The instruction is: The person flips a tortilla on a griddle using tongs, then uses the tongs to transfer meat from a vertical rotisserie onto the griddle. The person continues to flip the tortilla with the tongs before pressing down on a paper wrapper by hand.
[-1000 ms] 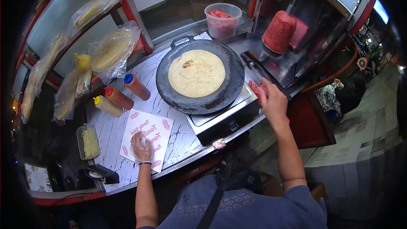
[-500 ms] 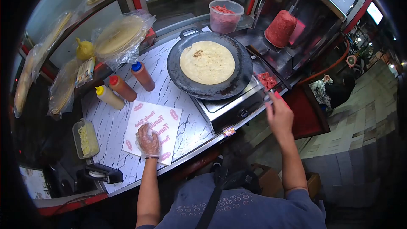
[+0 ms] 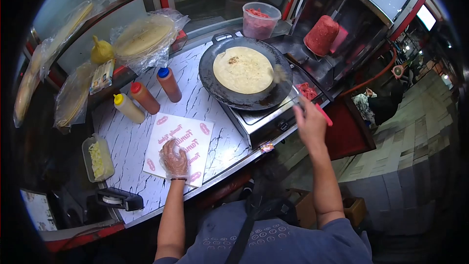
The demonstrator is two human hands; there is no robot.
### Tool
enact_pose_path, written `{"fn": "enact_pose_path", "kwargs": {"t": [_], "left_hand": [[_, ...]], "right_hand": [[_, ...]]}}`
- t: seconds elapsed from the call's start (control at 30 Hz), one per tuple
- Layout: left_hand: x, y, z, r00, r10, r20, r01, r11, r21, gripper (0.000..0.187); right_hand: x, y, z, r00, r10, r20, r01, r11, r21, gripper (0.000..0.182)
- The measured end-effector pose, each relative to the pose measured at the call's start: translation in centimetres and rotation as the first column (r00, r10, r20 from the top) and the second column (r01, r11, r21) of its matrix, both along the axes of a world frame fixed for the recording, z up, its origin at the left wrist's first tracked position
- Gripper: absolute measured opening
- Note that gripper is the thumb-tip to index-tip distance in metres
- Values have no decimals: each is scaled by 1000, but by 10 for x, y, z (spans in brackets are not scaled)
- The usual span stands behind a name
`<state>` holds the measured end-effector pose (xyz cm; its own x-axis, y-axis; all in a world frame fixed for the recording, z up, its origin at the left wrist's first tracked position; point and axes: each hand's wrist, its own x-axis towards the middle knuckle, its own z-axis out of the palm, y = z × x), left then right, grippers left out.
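On the left, a clear plastic tub [image 3: 86, 156] of pale shreds stands on the white, dark-veined counter [image 3: 227, 149]. Right of it stand three squeeze bottles: cream with a yellow cap [image 3: 130, 110], reddish with a red cap [image 3: 145, 99], reddish with a blue cap [image 3: 170, 85]. The left hand [image 3: 174, 160], in a clear glove, stays on the white paper with pink print [image 3: 179, 128], fingers loosely spread. The round, pale flatbread [image 3: 244, 71] still lies on the black round griddle [image 3: 210, 85], its browned patch unchanged. A brownish blur [image 3: 280, 74], not there half a second ago, now shows at the flatbread's right edge; what it is cannot be told. The bare right hand [image 3: 310, 120] has moved slightly nearer the griddle, between the stove's right end and a pinkish-red bar [image 3: 323, 115], just below chopped red meat [image 3: 306, 90]; whether it grips anything is unclear.
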<state>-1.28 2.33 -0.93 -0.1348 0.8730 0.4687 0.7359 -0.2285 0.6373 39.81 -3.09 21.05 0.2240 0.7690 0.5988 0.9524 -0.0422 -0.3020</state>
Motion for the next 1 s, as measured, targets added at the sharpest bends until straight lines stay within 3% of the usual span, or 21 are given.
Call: {"fn": "enact_pose_path", "kwargs": {"t": [0.13,0.2,0.27,0.33,0.47,0.5,0.53,0.6,0.67,0.73,0.77,0.8,0.87,0.97,1.0], "left_hand": [[0,-1,2,1000,-2,-3,2,1000,-23,46],[2,1,2,1000,22,-8,-22,1000,-20,46],[2,-1,2,999,25,25,-24,999,-37,46],[2,-1,3,999,30,17,-29,999,-22,46],[3,0,4,999,39,-14,-39,999,-34,46],[2,0,2,998,41,-36,-43,998,-35,46],[2,1,0,998,44,-43,-45,998,-32,46],[2,1,-1,996,62,-58,-63,998,-22,46],[3,2,2,996,71,-61,-73,997,-31,45],[4,-1,6,994,89,-60,-92,995,-45,45],[5,-1,8,992,98,-82,-99,995,-14,44],[7,-1,10,989,103,-104,-102,995,15,43],[8,-2,10,990,105,-91,-106,994,-5,43],[6,0,10,990,113,-80,-114,993,-9,43],[6,0,8,991,107,-81,-108,994,-7,43]], "right_hand": [[-36,17,-13,986,164,21,-159,973,-166,33],[-23,15,5,973,218,-70,-226,964,-138,33],[-3,16,19,926,228,-300,-275,953,-125,32],[18,21,26,985,125,-120,-149,965,-217,31],[17,49,9,998,19,-60,-29,986,-164,33],[11,56,-3,988,113,-109,-120,991,-57,33],[1,60,-7,972,179,-154,-194,977,-89,32],[-13,57,-5,964,261,-57,-267,936,-229,32],[-1,54,7,951,307,-21,-305,929,-210,32],[26,52,26,895,405,-186,-439,874,-210,30],[36,52,39,881,376,-288,-442,870,-219,29],[52,59,36,894,359,-267,-418,883,-214,29],[76,78,17,948,299,-104,-315,926,-208,31],[53,91,13,980,201,1,-199,971,-136,33],[40,95,11,968,227,-107,-239,964,-119,34]]}}
